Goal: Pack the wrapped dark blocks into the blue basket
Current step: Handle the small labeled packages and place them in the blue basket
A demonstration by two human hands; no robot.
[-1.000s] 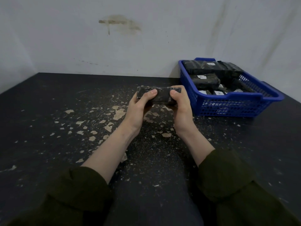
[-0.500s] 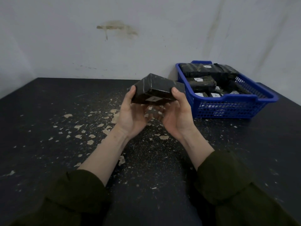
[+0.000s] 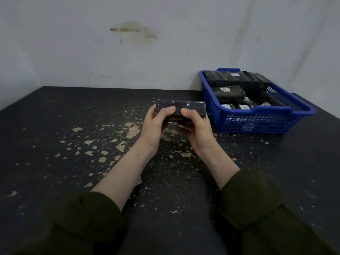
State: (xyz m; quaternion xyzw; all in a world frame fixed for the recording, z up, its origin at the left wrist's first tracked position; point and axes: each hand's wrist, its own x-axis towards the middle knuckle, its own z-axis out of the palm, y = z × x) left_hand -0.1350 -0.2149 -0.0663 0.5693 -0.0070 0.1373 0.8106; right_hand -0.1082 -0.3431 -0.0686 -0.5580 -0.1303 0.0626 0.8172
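Note:
A wrapped dark block (image 3: pixel 185 107) is held flat above the table between both hands, its long side across the view. My left hand (image 3: pixel 156 124) grips its left half, thumb on top. My right hand (image 3: pixel 195 126) grips the right half, thumb on top as well. The blue basket (image 3: pixel 257 118) stands to the right of the hands, against the wall. Several wrapped dark blocks (image 3: pixel 228 92) with small white labels lie inside it. The held block's right end is a short gap from the basket's left wall.
The black table (image 3: pixel 55 144) is strewn with pale flakes and dust, thickest under the hands. A stained white wall (image 3: pixel 132 52) closes the back and left. My dark green sleeves fill the bottom of the view.
Half a second ago the block was tipped up on edge with its labelled underside showing. Now both hands have turned it back flat, thumbs on top, slightly lower.

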